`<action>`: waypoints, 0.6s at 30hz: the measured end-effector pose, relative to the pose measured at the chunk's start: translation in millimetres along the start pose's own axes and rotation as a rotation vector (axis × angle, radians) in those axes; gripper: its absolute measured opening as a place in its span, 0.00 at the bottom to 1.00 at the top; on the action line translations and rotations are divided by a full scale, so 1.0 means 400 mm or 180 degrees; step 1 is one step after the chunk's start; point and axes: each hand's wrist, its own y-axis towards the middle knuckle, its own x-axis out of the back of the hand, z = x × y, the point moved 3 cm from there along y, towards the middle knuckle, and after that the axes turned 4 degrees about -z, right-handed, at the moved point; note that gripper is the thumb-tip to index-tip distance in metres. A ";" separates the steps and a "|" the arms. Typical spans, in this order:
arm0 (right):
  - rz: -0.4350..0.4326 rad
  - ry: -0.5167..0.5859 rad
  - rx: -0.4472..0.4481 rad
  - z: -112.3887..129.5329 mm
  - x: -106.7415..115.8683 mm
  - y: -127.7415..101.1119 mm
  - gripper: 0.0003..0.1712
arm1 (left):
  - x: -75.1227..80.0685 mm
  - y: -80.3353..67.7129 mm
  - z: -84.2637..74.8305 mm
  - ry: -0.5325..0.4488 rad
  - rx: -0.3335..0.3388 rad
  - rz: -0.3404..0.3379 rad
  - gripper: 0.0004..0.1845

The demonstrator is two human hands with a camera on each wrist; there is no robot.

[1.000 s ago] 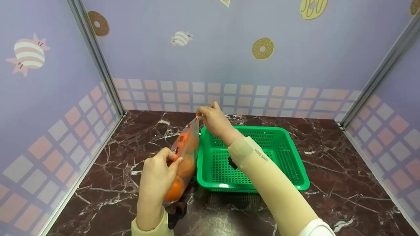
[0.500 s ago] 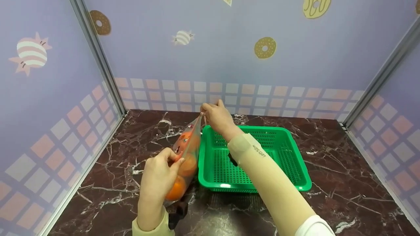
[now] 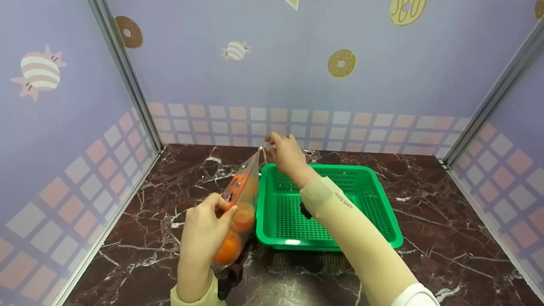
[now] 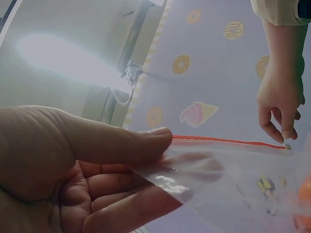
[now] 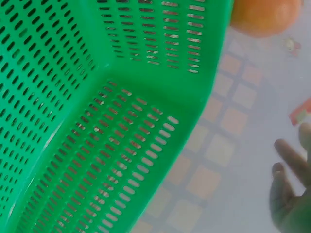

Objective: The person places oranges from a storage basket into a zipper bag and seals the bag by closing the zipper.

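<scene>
A clear zip bag (image 3: 239, 183) with cartoon prints stands at the left of the green basket, with several oranges (image 3: 227, 247) inside it. My left hand (image 3: 204, 225) pinches the near end of the bag's top edge between thumb and fingers. In the left wrist view a red zip strip (image 4: 218, 140) runs from that thumb to a small pale slider (image 4: 287, 146). My right hand (image 3: 287, 155) hovers at the bag's far corner, its fingertips just off the slider. In the right wrist view, the fingers (image 5: 291, 155) are parted with nothing between them.
The green perforated basket (image 3: 293, 242) sits just right of the bag, under my right forearm. Beneath lies a dark red marbled tabletop (image 3: 140, 229). Purple patterned panels (image 3: 276, 76) enclose the back and both sides.
Earlier, my right fingers pinched the bag's far corner by the slider. Now they are parted and slightly to the right of it. My left hand keeps its hold.
</scene>
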 end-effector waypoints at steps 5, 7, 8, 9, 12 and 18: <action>0.0508 0.0194 -0.0502 0.031 0.027 -0.040 0.14 | -0.001 0.003 -0.001 -0.0030 0.0033 -0.0010 0.11; 0.0783 0.0307 -0.0541 0.055 0.036 -0.068 0.13 | -0.003 0.003 -0.002 -0.0029 0.0048 -0.0006 0.11; 0.0908 0.0353 -0.0505 0.070 0.041 -0.084 0.13 | -0.004 0.003 -0.002 -0.0028 0.0044 -0.0002 0.11; 0.1010 0.0416 -0.0449 0.085 0.045 -0.101 0.13 | -0.005 0.003 -0.002 -0.0022 0.0047 0.0000 0.11; 0.1346 0.0588 -0.0313 0.130 0.054 -0.159 0.14 | -0.009 0.002 -0.003 -0.0014 0.0067 0.0018 0.11; 0.2179 0.0826 -0.0335 0.192 0.055 -0.276 0.30 | -0.019 -0.001 -0.008 -0.0005 0.0008 -0.0042 0.10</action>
